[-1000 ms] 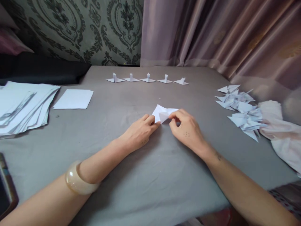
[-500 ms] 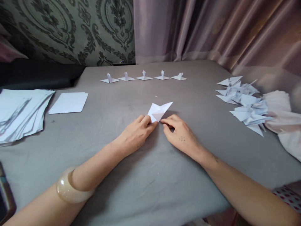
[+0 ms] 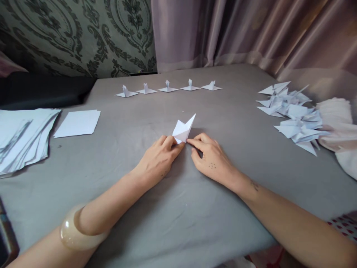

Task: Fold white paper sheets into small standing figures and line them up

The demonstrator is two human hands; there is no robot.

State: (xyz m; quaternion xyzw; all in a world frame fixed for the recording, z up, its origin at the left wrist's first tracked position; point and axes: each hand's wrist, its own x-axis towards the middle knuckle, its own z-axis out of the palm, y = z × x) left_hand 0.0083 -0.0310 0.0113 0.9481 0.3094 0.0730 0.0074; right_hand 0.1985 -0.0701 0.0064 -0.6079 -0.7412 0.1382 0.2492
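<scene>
A small white folded paper is in front of me, one pointed flap standing up toward the far right. My left hand pinches its lower left edge, thumb along the near side and fingers curled. My right hand rests at the paper's lower right corner. Its index fingertip touches that corner, while the thumb is apart from it and the other fingers are bent under. The paper's underside is hidden.
Several folded paper figures stand in a row at the back of the grey-covered table. More folded papers are heaped at right beside a pale cloth. Flat white sheets and a larger paper stack lie at left.
The paper's right flap has swung from leaning right to standing more upright. My right index finger has stayed at its corner, and the thumb has moved away from it. The view has shifted slightly.
</scene>
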